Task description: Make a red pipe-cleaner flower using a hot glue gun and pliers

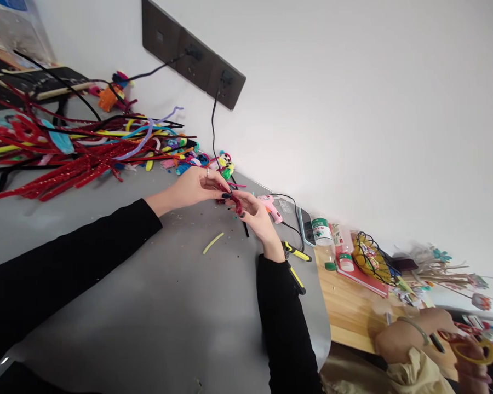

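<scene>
Above the grey table mat (pixel 160 306), my left hand (pixel 195 187) and my right hand (pixel 257 218) meet with their fingertips close together. Between them is a dark red glittery pipe cleaner (pixel 239 206), bent into a curve. Both hands pinch it, the left from above and the right around its lower part; the fingers partly cover it. A short pale yellow-green piece of pipe cleaner (pixel 213 243) lies on the mat just below the hands. Beyond my right hand rests a pink glue gun (pixel 273 208), and yellow-and-black pliers (pixel 296 253) lie beside my right wrist.
Loose pipe cleaners (pixel 86 153), mostly red, are heaped at the left, with small colourful fuzzy figures (pixel 227 164) along the wall. A phone (pixel 306 226), bottles (pixel 322 232) and a wire basket (pixel 370 257) stand to the right. Another person's arm (pixel 411 334) is at lower right. Cords hang from the sockets (pixel 193 54).
</scene>
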Demonstrator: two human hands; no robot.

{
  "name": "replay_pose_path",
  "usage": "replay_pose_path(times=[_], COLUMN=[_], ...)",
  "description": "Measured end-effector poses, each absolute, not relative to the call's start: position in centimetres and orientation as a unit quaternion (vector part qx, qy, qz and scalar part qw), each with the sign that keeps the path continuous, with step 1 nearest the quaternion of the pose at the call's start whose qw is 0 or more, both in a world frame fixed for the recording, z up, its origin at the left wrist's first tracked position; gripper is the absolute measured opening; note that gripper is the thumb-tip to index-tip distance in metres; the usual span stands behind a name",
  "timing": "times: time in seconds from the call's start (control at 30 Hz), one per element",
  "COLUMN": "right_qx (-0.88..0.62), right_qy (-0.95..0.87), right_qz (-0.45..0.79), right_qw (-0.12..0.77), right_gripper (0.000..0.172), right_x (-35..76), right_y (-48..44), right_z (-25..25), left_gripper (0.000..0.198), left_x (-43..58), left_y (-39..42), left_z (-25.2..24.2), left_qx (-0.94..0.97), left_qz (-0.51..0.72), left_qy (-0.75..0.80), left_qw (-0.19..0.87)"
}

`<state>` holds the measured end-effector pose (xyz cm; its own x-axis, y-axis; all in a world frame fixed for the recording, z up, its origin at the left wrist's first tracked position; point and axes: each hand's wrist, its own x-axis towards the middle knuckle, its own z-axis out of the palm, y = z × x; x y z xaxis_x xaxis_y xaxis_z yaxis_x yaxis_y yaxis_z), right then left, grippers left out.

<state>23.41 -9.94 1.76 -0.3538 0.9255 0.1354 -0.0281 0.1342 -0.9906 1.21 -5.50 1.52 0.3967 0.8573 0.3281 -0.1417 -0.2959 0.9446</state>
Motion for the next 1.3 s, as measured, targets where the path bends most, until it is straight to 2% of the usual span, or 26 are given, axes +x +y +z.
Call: replay_pose_path(times=[0.1, 0.3, 0.53, 0.8, 1.07, 1.3], right_qx=[-0.376, -0.390, -0.414, -0.435, -0.439, -0.437], right_qy=[-0.622, -0.644, -0.631, -0.620, -0.617, -0.622], right_qz=[0.537, 0.521, 0.495, 0.486, 0.479, 0.485], right_qw=[0.427, 0.402, 0.431, 0.436, 0.444, 0.433], right_gripper=[0.050, 0.050, 0.046, 0.044, 0.046, 0.046], right_x=[23.5, 23.7, 23.1, 22.8, 22.5, 22.5], right_y=[-9.6, -9.2, -9.3, -9.4, -9.3, -9.4], right_z=[1.2, 0.6, 0.6, 0.7, 0.5, 0.8], left_gripper=[0.023, 0.030, 0.038, 0.045, 0.034, 0.035], left_x=[1.2, 1.2, 1.4, 1.7, 1.7, 1.6], left_y=[-5.7, -5.8, -5.7, -5.7, -5.4, -5.1], left_z=[1.6, 1.4, 1.3, 0.6, 0.4, 0.1], left_qx=[0.671, 0.699, 0.722, 0.697, 0.726, 0.740], left_qz=[0.452, 0.438, 0.435, 0.425, 0.430, 0.429], left_qy=[0.266, 0.262, 0.277, 0.240, 0.239, 0.262], left_qw=[0.524, 0.501, 0.462, 0.526, 0.480, 0.448])
